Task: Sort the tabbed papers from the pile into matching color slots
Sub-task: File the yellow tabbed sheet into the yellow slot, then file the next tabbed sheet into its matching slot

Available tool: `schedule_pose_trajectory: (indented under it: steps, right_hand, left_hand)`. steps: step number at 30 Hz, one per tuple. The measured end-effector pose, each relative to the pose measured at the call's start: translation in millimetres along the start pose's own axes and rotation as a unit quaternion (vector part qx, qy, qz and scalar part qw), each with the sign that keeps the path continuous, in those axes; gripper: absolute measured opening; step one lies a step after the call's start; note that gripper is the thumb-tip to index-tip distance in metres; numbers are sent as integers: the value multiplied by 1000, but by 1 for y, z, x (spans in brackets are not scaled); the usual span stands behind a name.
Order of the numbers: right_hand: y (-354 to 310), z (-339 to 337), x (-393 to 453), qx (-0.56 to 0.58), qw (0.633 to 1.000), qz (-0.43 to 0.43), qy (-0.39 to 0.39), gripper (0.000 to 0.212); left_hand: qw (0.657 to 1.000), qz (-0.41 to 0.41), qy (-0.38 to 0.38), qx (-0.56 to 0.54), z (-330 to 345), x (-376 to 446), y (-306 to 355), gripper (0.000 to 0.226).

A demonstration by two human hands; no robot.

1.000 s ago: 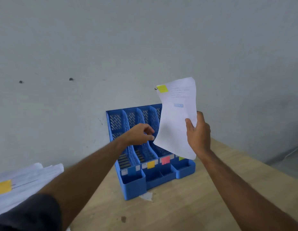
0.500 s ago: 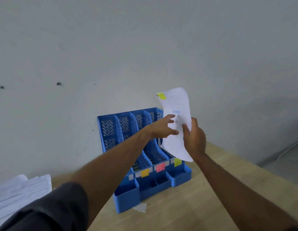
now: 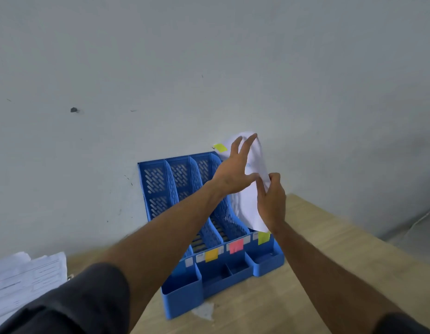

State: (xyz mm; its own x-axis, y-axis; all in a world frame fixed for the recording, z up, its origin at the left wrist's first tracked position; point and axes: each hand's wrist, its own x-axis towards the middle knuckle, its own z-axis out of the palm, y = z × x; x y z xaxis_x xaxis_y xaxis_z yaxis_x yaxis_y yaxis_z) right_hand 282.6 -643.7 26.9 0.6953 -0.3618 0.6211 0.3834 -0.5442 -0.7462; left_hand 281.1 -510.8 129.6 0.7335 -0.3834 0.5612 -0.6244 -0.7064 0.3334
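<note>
Up above the rightmost slot of the blue file rack, a white sheet with a yellow-green tab at its top corner is curling over. Its lower edge is being pinched by the right hand, while the left hand, fingers spread and straight, is pressing against its face. More papers are lying at the bench's left edge.

— What sort of place is this?
— An office or paperwork corner, plainly kept. A blue plastic file organizer with colour-tabbed slots stands on a light wooden table, its back against a bare grey-white wall.
— Anything else?
— A pile of printed papers lies left of the organizer, and the wall above it shows scuffs.
</note>
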Motion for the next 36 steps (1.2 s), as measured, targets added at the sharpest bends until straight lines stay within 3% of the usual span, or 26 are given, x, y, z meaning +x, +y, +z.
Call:
schedule_pose_trajectory:
  steps: [3,5,8,11,15,19,22,26,28,32,36]
  right_hand:
    - [9,5,-8,-29,999,2,-38,26]
    - [9,2,-12,-31,997,22,-68,45]
    - [8,-10,-14,10,992,57,-110,67]
    - [8,-16,-15,35,992,66,-98,55]
    - [9,-14,-19,-10,994,84,-71,16]
    - [14,-3,-27,-131,984,48,-107,23]
    - [8,-3,-30,-229,965,11,-130,15]
    - [8,-11,-34,-311,938,33,-147,25]
    - [11,-16,-36,-284,948,44,-137,29]
    - [5,-24,-38,-167,985,4,-31,27]
    - [-31,-19,-48,-61,998,-31,4,25]
  left_hand:
    - [1000,4,26,-9,4,4,3,110]
    - [999,-13,32,-11,8,5,2,109]
    - [999,-41,23,-9,14,6,-2,84]
    - [999,-44,14,-21,16,0,-1,73]
    - [998,-45,-25,-31,11,-10,5,82]
    - [995,-54,-69,-49,7,-14,4,94]
    - [994,-54,-85,-40,10,-20,2,93]
    - [994,-50,-83,-46,17,-22,6,91]
    - [992,-59,-103,-31,20,-21,5,91]
    - [988,-60,-145,8,19,-31,10,94]
    - [993,-43,-110,12,3,-51,10,71]
